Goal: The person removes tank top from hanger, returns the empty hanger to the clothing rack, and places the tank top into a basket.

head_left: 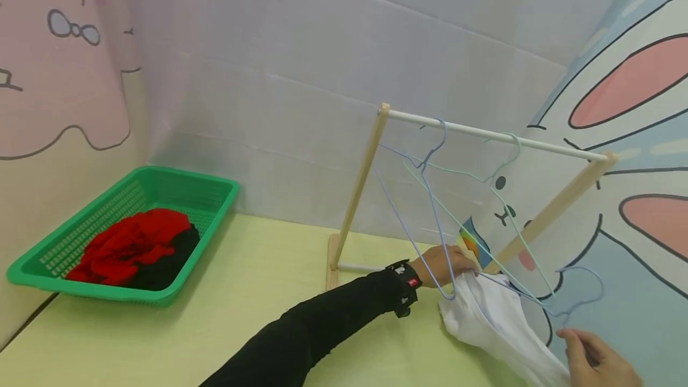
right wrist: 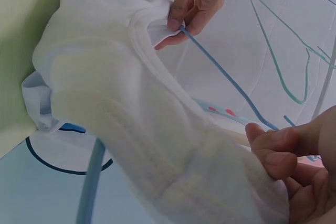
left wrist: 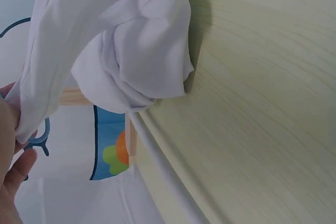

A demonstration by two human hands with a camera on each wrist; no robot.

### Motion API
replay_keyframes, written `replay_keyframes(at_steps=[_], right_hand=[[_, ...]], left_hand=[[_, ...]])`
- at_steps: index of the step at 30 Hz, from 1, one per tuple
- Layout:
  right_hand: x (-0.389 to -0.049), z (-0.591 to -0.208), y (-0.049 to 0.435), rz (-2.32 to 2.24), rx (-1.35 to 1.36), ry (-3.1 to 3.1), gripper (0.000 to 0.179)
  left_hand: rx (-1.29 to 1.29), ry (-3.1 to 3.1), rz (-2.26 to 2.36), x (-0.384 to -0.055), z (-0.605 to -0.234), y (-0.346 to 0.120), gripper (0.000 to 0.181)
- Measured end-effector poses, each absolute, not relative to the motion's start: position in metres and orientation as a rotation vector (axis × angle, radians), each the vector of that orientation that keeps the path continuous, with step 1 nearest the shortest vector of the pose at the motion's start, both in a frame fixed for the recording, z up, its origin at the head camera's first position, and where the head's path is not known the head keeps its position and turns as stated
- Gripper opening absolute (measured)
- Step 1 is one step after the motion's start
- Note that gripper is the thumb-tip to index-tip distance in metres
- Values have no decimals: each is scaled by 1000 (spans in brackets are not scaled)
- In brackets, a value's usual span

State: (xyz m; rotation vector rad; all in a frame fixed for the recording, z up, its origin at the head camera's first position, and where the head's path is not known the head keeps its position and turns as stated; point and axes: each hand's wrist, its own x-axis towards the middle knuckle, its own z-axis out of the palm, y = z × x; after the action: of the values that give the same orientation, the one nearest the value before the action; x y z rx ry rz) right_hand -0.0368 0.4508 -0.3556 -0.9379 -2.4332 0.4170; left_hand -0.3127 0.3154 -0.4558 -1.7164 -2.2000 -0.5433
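A white garment (head_left: 491,315) hangs over the table's right side, its exact cut hidden by folds. My left hand (head_left: 443,264) pinches the garment's upper edge together with one end of a blue hanger (right wrist: 220,72). In the right wrist view that hanger end meets the cloth at the left thumb (right wrist: 176,18). My right hand (head_left: 596,360) pinches the same hanger just below its hook (head_left: 599,291). Part of the garment lies bunched on the tabletop in the left wrist view, beside a white lower bar (left wrist: 163,166).
A wooden rack (head_left: 360,190) with a white top rail (head_left: 478,130) stands over the left hand. From the rail hang a periwinkle hanger (head_left: 400,214) and a mint green hanger (head_left: 524,243). At left, a green basket (head_left: 220,196) holds red cloth (head_left: 134,243) and black cloth (head_left: 166,264).
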Motion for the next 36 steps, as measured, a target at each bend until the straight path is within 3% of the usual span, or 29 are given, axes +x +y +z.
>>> replay_keyframes(at_steps=[7,36], right_hand=[[-32,-350,445,456,-932,-2374,38],[-34,-356,459,462,-1005,-2465,42]], left_hand=[[-1788,-2361,-1030,-322,-466,308,32],[-1629,-2385,-1554,-333,-500,303,26]])
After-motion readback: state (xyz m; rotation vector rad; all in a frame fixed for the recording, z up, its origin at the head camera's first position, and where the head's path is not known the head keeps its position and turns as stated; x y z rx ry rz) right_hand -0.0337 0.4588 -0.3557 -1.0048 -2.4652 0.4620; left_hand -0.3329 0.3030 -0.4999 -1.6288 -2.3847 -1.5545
